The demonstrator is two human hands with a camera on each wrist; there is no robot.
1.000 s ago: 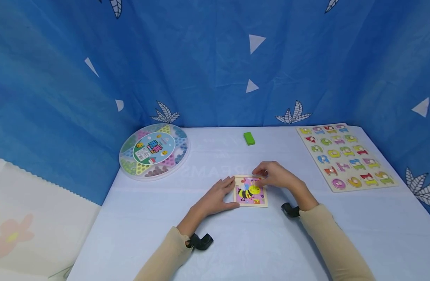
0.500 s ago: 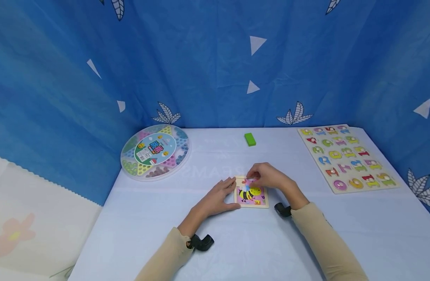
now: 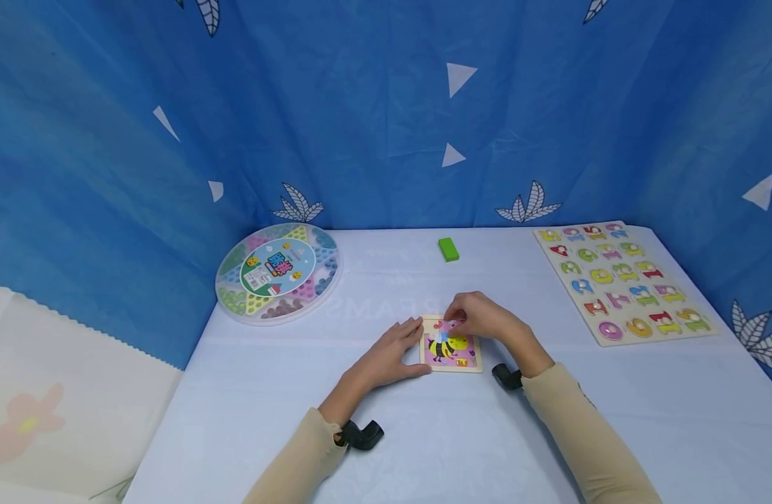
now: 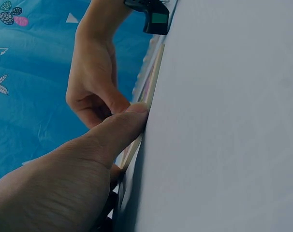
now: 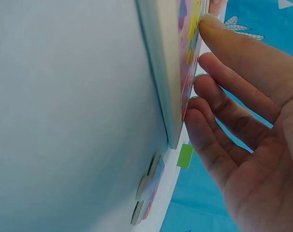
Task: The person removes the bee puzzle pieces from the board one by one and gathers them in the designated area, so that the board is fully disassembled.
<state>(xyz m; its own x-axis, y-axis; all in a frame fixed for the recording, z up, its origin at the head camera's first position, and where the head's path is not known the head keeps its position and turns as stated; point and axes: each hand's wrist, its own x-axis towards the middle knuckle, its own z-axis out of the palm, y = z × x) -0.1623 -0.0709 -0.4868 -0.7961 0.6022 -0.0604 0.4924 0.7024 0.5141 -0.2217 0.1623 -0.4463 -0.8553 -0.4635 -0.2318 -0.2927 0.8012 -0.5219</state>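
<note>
A small square jigsaw puzzle (image 3: 437,362) with a yellow-and-black bee on pink lies in a pale wooden frame on the table. My left hand (image 3: 388,353) steadies its left side, fingers stretched along the upper left edge and thumb (image 4: 137,108) at the near corner. My right hand (image 3: 486,315) bends over the upper part, thumb and fingertips close together at a pink and light blue jigsaw piece (image 3: 451,325). From the right wrist, the thumb (image 5: 213,23) rests on the picture, the other fingertips along its far side; the piece itself is largely hidden.
Loose jigsaw pieces (image 5: 149,191) lie beyond the frame in the right wrist view. A green block (image 3: 448,249) sits farther back. At the left is a round marble board game (image 3: 278,273); a wooden number board (image 3: 625,283) lies at the right. A blue curtain (image 3: 386,112) hangs behind.
Over the second, my right hand has shifted slightly left across the puzzle's upper part, then stayed nearly still. My left hand has kept its place at the frame.
</note>
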